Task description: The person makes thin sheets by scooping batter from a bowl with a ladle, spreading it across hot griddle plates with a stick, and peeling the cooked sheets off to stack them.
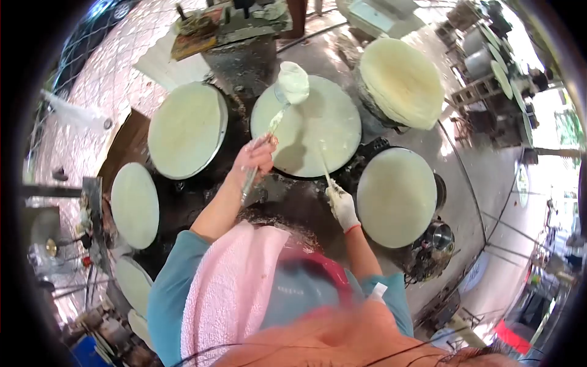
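Note:
My left hand (259, 158), bare, is closed round the handle of a ladle (293, 83). The ladle's bowl, coated in pale batter, is over the upper left part of the middle round griddle (330, 116), which has a pale, smooth layer on it. In a white glove, my right hand (341, 207) grips a thin stick (324, 160) whose far end reaches over the lower part of that same griddle. Whether the stick's tip touches the surface I cannot tell.
Pale rounds lie at the left (183, 129), far left (135, 205) and right (397, 197). A thick stack of pale sheets (402, 82) stands at the upper right. Beyond the griddles is a cluttered stand (238, 30); a metal pot (439, 235) sits at the lower right.

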`<state>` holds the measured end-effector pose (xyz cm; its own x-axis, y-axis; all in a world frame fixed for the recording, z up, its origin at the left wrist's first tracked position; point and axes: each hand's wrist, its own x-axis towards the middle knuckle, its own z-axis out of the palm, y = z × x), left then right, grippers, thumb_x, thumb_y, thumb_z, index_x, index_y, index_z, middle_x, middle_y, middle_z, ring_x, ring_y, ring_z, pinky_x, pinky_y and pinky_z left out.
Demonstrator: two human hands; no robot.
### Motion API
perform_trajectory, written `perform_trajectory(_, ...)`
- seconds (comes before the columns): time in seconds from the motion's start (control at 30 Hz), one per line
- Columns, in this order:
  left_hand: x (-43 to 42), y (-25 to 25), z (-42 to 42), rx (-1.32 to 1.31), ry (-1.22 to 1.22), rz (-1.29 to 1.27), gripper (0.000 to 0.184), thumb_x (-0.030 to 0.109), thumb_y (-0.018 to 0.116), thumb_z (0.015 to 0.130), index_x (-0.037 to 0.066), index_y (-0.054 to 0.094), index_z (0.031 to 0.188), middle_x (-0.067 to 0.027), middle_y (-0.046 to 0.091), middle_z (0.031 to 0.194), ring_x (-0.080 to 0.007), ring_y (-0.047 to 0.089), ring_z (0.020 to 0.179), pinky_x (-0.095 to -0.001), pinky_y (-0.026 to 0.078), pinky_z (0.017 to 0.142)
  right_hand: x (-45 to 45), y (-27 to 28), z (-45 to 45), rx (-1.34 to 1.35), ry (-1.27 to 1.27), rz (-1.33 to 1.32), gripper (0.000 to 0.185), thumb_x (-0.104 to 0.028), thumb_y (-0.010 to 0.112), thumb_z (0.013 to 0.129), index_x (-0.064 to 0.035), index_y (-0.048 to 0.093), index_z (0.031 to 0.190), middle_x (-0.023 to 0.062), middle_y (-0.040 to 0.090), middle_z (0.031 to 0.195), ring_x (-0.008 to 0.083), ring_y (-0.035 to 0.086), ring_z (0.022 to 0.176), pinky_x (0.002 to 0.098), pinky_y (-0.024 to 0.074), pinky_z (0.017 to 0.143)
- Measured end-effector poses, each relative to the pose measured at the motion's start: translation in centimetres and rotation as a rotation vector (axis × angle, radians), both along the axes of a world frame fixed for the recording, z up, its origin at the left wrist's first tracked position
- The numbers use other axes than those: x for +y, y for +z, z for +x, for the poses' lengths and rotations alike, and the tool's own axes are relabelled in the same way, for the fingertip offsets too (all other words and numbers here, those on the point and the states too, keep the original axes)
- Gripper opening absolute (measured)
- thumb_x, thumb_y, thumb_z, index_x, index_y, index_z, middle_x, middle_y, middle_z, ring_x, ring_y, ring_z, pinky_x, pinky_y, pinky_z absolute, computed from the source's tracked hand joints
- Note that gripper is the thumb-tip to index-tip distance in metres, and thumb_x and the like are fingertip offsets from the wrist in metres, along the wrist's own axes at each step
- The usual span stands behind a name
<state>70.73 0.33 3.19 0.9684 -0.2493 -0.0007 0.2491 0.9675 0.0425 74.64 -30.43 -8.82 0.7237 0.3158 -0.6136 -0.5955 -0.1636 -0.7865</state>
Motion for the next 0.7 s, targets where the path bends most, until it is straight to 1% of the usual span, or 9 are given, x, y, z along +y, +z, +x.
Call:
perform_trajectory(0.07,1.6,2.8,-0.6,0.018,-0.028,-0.196,0.033,0.016,0.028,0.102,-0.012,0.046,0.107,0.0022,0.039,0.062,-0.0065,0.038,0.038,-0.0222,0.028,0.042,-1.1,-2.5,0.5,-0.096,-0.001,0.114,0.028,-0.016,0.059,0.093,-0.0024,0.061,0.117,-0.0064,0.058,0.077,0.0012,0.048,0.062,0.0175,0.0398,0.053)
perform_trajectory(0.17,4.2,3.8,-3.2,0.059,0.021,-0.232,0.035,0.017,0.029,0.102,-0.014,0.044,0.109,0.0002,0.042,0.066,-0.0066,0.04,0.038,-0.0247,0.032,0.05,-1.0,0.8,1.4,-0.033,-0.301,0.035,0.029,-0.014,0.059,0.092,-0.0026,0.061,0.119,-0.0067,0.056,0.074,0.0006,0.044,0.056,0.0164,0.0344,0.047)
perform_trajectory(0.27,8.1,4.1,-7.3,0.118,0.091,-0.2,0.035,0.019,0.029,0.103,-0.013,0.044,0.107,0.0007,0.04,0.065,-0.0062,0.04,0.038,-0.0257,0.033,0.051,0.1,1.7,-1.7,0.024,0.085,-0.089,0.032,-0.015,0.059,0.093,-0.0033,0.06,0.122,-0.0063,0.056,0.075,0.0008,0.042,0.053,0.017,0.0329,0.045)
perform_trajectory(0.33,11.2,4.2,-10.3,0.134,0.133,-0.168,0.035,0.02,0.03,0.103,-0.012,0.044,0.107,0.0011,0.039,0.065,-0.0061,0.04,0.038,-0.0259,0.034,0.052,0.2,-2.1,-2.9,-0.193,-0.068,0.041,0.037,-0.022,0.063,0.091,-0.0078,0.059,0.125,-0.0083,0.053,0.07,0.0001,0.041,0.052,0.0171,0.0341,0.044)
perform_trajectory(0.37,12.9,4.2,-12.1,0.121,0.167,-0.179,0.038,0.018,0.025,0.103,-0.016,0.039,0.111,-0.0029,0.042,0.066,-0.0098,0.044,0.041,-0.027,0.034,0.051,0.8,-0.8,-3.1,-0.146,-0.179,0.017,0.037,-0.021,0.062,0.091,-0.0074,0.058,0.125,-0.008,0.052,0.069,0.0005,0.042,0.052,0.0169,0.0343,0.044)
perform_trajectory(0.4,14.4,4.7,-13.7,0.18,0.226,-0.124,0.037,0.019,0.026,0.103,-0.015,0.04,0.11,-0.0028,0.041,0.065,-0.0096,0.043,0.039,-0.0268,0.033,0.047,1.5,0.8,-3.7,-0.095,-0.295,-0.008,0.037,-0.019,0.062,0.092,-0.007,0.057,0.126,-0.0077,0.052,0.069,0.0008,0.042,0.052,0.0166,0.0344,0.045)
perform_trajectory(0.5,19.8,5.1,-18.6,0.3,0.347,0.205,0.032,0.02,0.033,0.103,-0.01,0.043,0.105,0.0018,0.039,0.06,-0.005,0.037,0.034,-0.0224,0.027,0.035,5.9,0.8,-7.4,-0.076,-0.032,-0.084,0.037,-0.016,0.062,0.092,-0.0065,0.056,0.127,-0.0062,0.053,0.074,0.0014,0.042,0.055,0.0161,0.0341,0.048)
perform_trajectory(0.6,24.4,7.0,-23.1,0.45,0.396,0.579,0.027,0.024,0.043,0.1,-0.002,0.052,0.098,0.0074,0.038,0.058,-0.0008,0.031,0.035,-0.0196,0.026,0.037,14.7,2.6,-8.8,-0.015,0.124,0.003,0.038,-0.013,0.062,0.091,-0.0057,0.056,0.127,-0.0034,0.057,0.081,0.0015,0.046,0.061,0.0156,0.0365,0.052)
perform_trajectory(0.7,28.3,7.8,-27.0,0.527,0.475,0.717,0.028,0.025,0.044,0.099,-0.001,0.054,0.097,0.0067,0.038,0.058,-0.0018,0.029,0.035,-0.0199,0.025,0.038,26.1,2.0,-5.5,-0.171,0.238,0.056,0.047,-0.015,0.064,0.089,-0.0025,0.05,0.132,-0.0015,0.06,0.085,0.0048,0.051,0.067,0.0178,0.0418,0.058)
